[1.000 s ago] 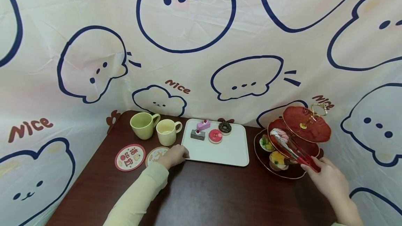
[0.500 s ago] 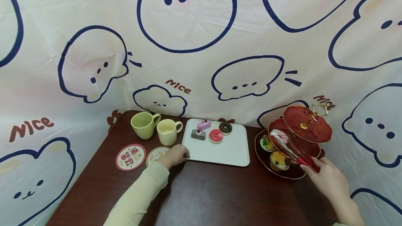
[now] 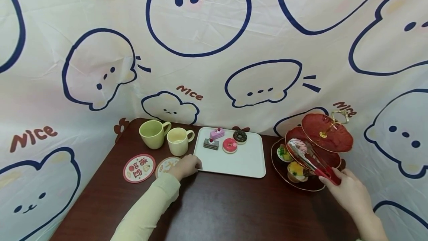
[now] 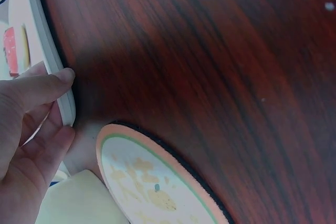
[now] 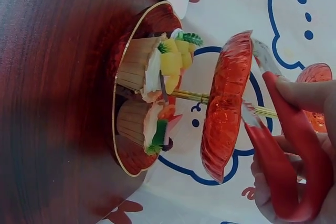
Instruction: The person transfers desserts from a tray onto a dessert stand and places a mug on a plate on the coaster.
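"Cream cloth printed with navy bear outlines (image 3: 200,32) hangs behind your dark brown wooden surface (image 3: 234,211). What are your hands up to?"

"My left hand (image 3: 185,166) pinches the near-left corner of the white rectangular tray (image 3: 245,159). My right hand (image 3: 352,193) grips the red-handled metal tongs (image 3: 329,174), their tips around the pink-and-white striped pastry (image 3: 301,144) at the middle tier of the red, gold-rimmed three-tier stand (image 3: 341,137)."

"Do they have it firmly?"

"I can't tell from these angles; that's my main worry. A loose pinch could let it slip, maybe onto the yellow-topped cupcake in a pleated tan wrapper (image 5: 138,65) on the bottom tier."

"And the top tier?"

"It overhangs, so lifting straight up could knock the tongs against it and tip the stand. I'd come out toward the front first."

"Your left hand?"

"Tugging that corner could slide the pink-iced ring doughnut (image 3: 229,145), or bump the round orange-rimmed coaster (image 4: 139,182) beside the tray."
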A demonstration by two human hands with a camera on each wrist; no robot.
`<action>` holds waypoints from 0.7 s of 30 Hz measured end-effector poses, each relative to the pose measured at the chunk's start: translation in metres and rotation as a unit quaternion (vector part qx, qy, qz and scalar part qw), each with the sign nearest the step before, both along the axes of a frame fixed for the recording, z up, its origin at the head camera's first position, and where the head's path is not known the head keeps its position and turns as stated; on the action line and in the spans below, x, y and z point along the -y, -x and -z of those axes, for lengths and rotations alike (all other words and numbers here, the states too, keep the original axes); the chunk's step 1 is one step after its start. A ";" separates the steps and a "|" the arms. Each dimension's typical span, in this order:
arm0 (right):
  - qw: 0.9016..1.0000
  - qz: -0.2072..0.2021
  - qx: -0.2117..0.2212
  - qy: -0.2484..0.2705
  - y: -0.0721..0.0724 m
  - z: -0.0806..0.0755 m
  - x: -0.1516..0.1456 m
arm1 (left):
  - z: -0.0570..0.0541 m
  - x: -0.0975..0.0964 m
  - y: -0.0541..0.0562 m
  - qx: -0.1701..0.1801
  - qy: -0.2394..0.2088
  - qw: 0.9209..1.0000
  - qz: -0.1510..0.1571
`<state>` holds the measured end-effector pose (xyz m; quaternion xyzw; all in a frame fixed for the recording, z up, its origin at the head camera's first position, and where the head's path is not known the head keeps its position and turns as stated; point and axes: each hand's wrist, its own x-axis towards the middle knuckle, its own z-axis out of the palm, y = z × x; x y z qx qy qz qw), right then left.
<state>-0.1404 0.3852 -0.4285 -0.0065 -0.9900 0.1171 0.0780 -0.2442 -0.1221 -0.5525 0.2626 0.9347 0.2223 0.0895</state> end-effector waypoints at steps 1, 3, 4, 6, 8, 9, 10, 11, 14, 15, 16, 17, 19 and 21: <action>1.000 0.002 -0.002 0.001 0.000 0.000 0.000 | 0.000 0.000 0.000 0.000 0.000 1.000 -0.001; 1.000 0.004 -0.011 0.001 -0.001 0.002 0.002 | 0.000 0.000 -0.001 -0.001 0.000 1.000 -0.002; 1.000 0.004 -0.017 0.002 -0.002 0.003 0.002 | 0.000 0.000 -0.001 0.000 0.000 1.000 -0.002; 1.000 0.005 -0.028 0.003 -0.002 0.004 0.003 | -0.001 0.000 -0.001 -0.001 -0.002 1.000 -0.001; 0.999 0.007 -0.035 0.003 -0.003 0.005 0.004 | -0.001 0.000 -0.001 -0.002 -0.003 1.000 0.001; 0.999 0.008 -0.038 0.003 -0.003 0.005 0.004 | -0.002 0.000 -0.001 -0.002 -0.004 1.000 0.002; 0.999 0.008 -0.042 0.003 -0.003 0.005 0.005 | -0.002 0.000 -0.002 -0.003 -0.004 1.000 0.002; 0.999 0.009 -0.044 0.002 -0.003 0.005 0.005 | -0.002 0.000 -0.002 -0.003 -0.004 1.000 0.002; 0.999 0.008 -0.050 0.002 -0.003 0.007 0.007 | -0.003 0.000 -0.003 -0.001 -0.004 1.000 0.000; 0.999 0.007 -0.052 0.002 -0.004 0.007 0.008 | -0.004 0.000 -0.003 -0.001 -0.005 1.000 0.000; 0.999 0.007 -0.053 0.003 -0.004 0.008 0.009 | -0.004 -0.001 -0.003 0.000 -0.006 1.000 -0.001; 0.999 0.007 -0.054 0.002 -0.004 0.008 0.009 | -0.005 -0.001 -0.003 0.002 -0.006 1.000 -0.001; 0.998 0.007 -0.061 0.002 -0.005 0.010 0.010 | -0.006 -0.001 -0.003 0.005 -0.007 1.000 -0.002; 0.997 0.008 -0.071 0.000 -0.006 0.012 0.011 | -0.006 -0.001 -0.004 0.004 -0.006 1.000 -0.003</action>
